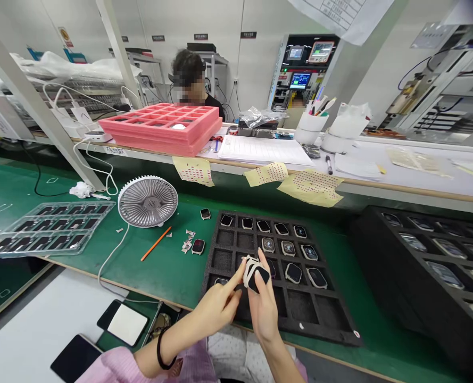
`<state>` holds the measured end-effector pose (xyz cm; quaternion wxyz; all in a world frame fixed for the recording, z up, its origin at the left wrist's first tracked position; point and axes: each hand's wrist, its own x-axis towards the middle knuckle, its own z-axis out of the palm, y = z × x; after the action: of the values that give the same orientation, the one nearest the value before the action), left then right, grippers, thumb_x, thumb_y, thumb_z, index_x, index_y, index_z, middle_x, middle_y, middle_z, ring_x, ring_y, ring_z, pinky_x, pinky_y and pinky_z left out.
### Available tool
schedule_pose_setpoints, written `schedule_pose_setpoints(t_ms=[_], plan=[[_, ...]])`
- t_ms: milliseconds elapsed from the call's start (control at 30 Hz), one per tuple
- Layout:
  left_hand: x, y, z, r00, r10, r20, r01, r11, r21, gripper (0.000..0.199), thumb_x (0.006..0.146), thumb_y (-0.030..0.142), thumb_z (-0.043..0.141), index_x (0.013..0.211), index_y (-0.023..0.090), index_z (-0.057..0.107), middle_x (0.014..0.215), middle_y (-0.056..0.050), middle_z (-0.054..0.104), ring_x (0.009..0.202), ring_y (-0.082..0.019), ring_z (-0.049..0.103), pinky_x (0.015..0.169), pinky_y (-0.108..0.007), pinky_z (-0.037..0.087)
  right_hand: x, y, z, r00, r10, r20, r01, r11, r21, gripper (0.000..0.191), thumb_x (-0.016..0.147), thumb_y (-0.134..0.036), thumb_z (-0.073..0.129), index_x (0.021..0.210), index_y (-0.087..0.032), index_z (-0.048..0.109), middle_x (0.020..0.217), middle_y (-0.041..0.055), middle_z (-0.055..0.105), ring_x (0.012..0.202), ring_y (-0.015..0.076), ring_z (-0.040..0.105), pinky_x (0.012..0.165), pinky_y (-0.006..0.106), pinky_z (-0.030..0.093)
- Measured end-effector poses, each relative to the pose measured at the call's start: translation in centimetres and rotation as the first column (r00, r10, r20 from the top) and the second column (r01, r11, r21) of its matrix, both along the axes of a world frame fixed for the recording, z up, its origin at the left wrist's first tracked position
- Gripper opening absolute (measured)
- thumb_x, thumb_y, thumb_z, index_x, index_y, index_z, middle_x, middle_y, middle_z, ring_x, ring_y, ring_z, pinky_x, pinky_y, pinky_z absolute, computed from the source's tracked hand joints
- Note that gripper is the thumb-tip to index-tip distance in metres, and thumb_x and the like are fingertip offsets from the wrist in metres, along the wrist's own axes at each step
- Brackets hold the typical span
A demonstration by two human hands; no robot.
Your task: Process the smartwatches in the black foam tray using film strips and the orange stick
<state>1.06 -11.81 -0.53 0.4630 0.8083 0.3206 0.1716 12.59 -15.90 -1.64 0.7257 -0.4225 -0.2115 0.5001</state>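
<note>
Two hands work close together: your right hand (263,314) grips a dark watch (257,279) in its curled fingers, and your left hand (216,306) is open, its index finger (232,279) touching the watch's white wrap, above a black foam tray (300,314); a fan (147,202) sits left.

Left hand (216,304) reaching in from lower left, index finger (232,281) stretched straight out, other fingers curled under (black band (160,354) on the left wrist, pink sleeve (148,369) right behind it). Right hand (263,311) just beside it, palm turned inward, fingers (261,263) bent up, bare forearm (282,361) angling in from lower right.
</note>
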Motion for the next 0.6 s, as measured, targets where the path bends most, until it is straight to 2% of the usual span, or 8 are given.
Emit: schedule_pose_setpoints(t_ms=[100, 233, 300, 333, 367, 433, 500, 600], plan=[[-0.3, 0.1, -1.2, 0.995, 0.047, -0.088, -0.026, 0.973, 0.229, 0.063, 0.089, 0.017, 0.035, 0.149, 0.015, 0.016, 0.053, 0.004, 0.054, 0.042, -0.012, 0.041, 0.049, -0.022, 0.03, -0.1, -0.1, -0.4, 0.999, 0.013, 0.034, -0.012, 0.999, -0.03, 0.063, 0.083, -0.046, 0.06, 0.141, -0.035, 0.037, 0.142, 0.0004, 0.045, 0.132, 0.0222, 0.039, 0.107, 0.04, 0.031], [-1.4, 1.1, -1.0, 0.984, 0.054, -0.172, -0.002, 0.958, 0.288, 0.057, 0.09, 0.022, 0.039, 0.146, 0.021, 0.029, 0.06, 0.004, 0.061, 0.047, -0.012, 0.05, 0.051, -0.02, 0.034, -0.2, 0.2, -0.6, 0.995, 0.093, 0.03, -0.091, 0.993, -0.069, 0.06, 0.084, -0.047, 0.059, 0.139, -0.033, 0.039, 0.132, 0.0029, 0.054, 0.121, 0.0223, 0.049, 0.096, 0.038, 0.04], [-2.5, 2.5, -0.7, 0.973, 0.16, -0.166, -0.103, 0.945, 0.309, 0.052, 0.088, 0.027, 0.044, 0.14, 0.023, 0.04, 0.069, 0.004, 0.065, 0.05, -0.01, 0.052, 0.053, -0.019, 0.038, -0.1, 0.3, -0.4, 0.994, 0.109, 0.013, -0.108, 0.991, -0.072, 0.059, 0.084, -0.049, 0.059, 0.138, -0.031, 0.04, 0.121, 0.0037, 0.06, 0.107, 0.021, 0.056, 0.09, 0.037, 0.043], [-3.3, 3.3, -0.6, 0.953, 0.264, -0.151, -0.202, 0.92, 0.337, 0.047, 0.088, 0.028, 0.045, 0.134, 0.022, 0.046, 0.074, 0.003, 0.066, 0.051, -0.01, 0.053, 0.054, -0.019, 0.039, 0.0, 0.4, -0.3, 0.994, 0.107, 0.002, -0.106, 0.992, -0.071, 0.06, 0.084, -0.049, 0.059, 0.137, -0.031, 0.04, 0.117, 0.0036, 0.062, 0.1, 0.02, 0.058, 0.087, 0.036, 0.044], [-4.0, 4.2, -0.7, 0.913, 0.385, -0.131, -0.313, 0.871, 0.379, 0.041, 0.088, 0.028, 0.044, 0.127, 0.021, 0.052, 0.078, 0.002, 0.066, 0.053, -0.009, 0.054, 0.056, -0.019, 0.041, 0.1, 0.5, -0.1, 0.995, 0.097, -0.008, -0.097, 0.993, -0.069, 0.06, 0.083, -0.049, 0.059, 0.137, -0.03, 0.04, 0.114, 0.0034, 0.062, 0.094, 0.0191, 0.059, 0.085, 0.036, 0.044], [-5.6, 5.9, -1.2, 0.808, 0.574, -0.132, -0.452, 0.748, 0.486, 0.029, 0.088, 0.027, 0.043, 0.109, 0.02, 0.06, 0.085, -0.001, 0.065, 0.06, -0.011, 0.056, 0.057, -0.02, 0.043, 0.5, 0.5, 0.2, 0.997, 0.076, -0.026, -0.078, 0.995, -0.061, 0.06, 0.083, -0.049, 0.059, 0.137, -0.03, 0.04, 0.111, 0.003, 0.062, 0.086, 0.0175, 0.06, 0.083, 0.036, 0.044], [-6.8, 7.3, -2.1, 0.719, 0.669, -0.188, -0.474, 0.67, 0.571, 0.021, 0.088, 0.031, 0.045, 0.096, 0.018, 0.06, 0.094, -0.004, 0.062, 0.067, -0.013, 0.059, 0.054, -0.021, 0.042, 0.8, 0.5, 0.3, 0.997, 0.069, -0.045, -0.072, 0.996, -0.053, 0.059, 0.084, -0.048, 0.06, 0.137, -0.03, 0.041, 0.112, 0.0028, 0.062, 0.084, 0.0169, 0.059, 0.082, 0.036, 0.044], [-7.7, 8.4, -3.7, 0.645, 0.719, -0.259, -0.425, 0.62, 0.66, 0.021, 0.089, 0.034, 0.047, 0.096, 0.017, 0.057, 0.1, -0.008, 0.059, 0.08, -0.018, 0.061, 0.055, -0.023, 0.044, 1.0, 0.4, 0.3, 0.993, 0.087, -0.074, -0.091, 0.995, -0.047, 0.058, 0.085, -0.047, 0.059, 0.138, -0.031, 0.04, 0.112, 0.0031, 0.062, 0.084, 0.0172, 0.058, 0.081, 0.036, 0.043]])
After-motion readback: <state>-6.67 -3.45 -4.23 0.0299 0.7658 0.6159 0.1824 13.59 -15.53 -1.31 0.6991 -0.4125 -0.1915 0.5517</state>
